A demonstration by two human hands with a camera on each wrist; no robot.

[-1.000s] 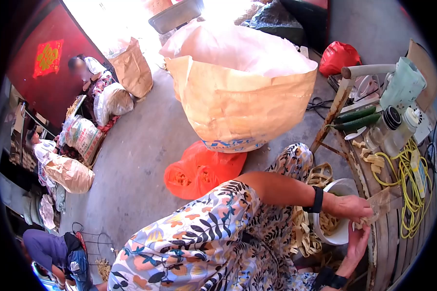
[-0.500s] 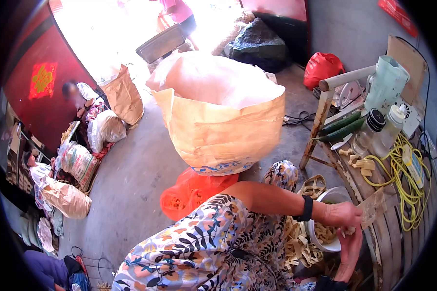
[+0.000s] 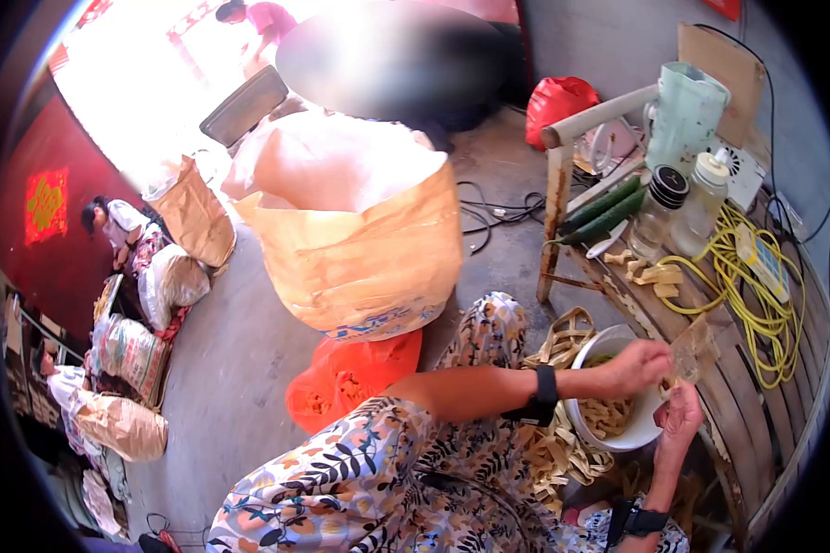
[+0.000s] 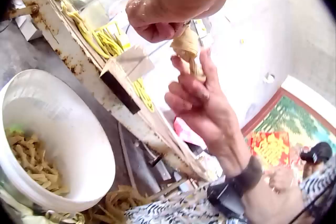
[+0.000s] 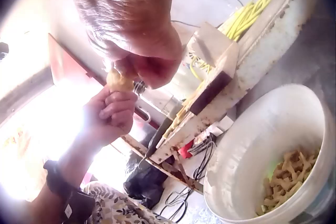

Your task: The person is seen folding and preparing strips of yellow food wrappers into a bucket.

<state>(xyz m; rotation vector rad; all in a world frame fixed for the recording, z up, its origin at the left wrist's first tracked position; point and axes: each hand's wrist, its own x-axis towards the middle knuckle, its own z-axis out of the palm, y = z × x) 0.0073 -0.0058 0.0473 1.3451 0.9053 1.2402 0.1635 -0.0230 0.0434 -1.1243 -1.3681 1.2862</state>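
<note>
Over the white bucket's edge, the left hand (image 3: 629, 367) and right hand (image 3: 679, 417) work close together on one small pale yellow strip (image 4: 186, 44). Seen from the left wrist, the left hand (image 4: 176, 6) pinches its upper end, while the right hand (image 4: 203, 98) holds the lower part, two fingers raised beside it. In the right wrist view the strip (image 5: 119, 81) looks bunched between the left hand (image 5: 113, 116) and the large right hand (image 5: 131, 24). Knotted pale pieces (image 3: 604, 417) lie in the bucket (image 4: 86, 150).
A slatted bench (image 3: 742, 405) bears yellow cord (image 3: 775, 341), cucumbers (image 3: 609, 214), bottles (image 3: 659, 217) and loose strips (image 3: 659, 276). Long strips (image 3: 558, 452) lie beside the bucket. A large paper bag (image 3: 360, 258) and red plastic bag (image 3: 360, 373) stand ahead; people sit at left.
The head view has turned, so the large bag and bench appear further left. The hands have drawn slightly apart. A person in pink is in view at the top left.
</note>
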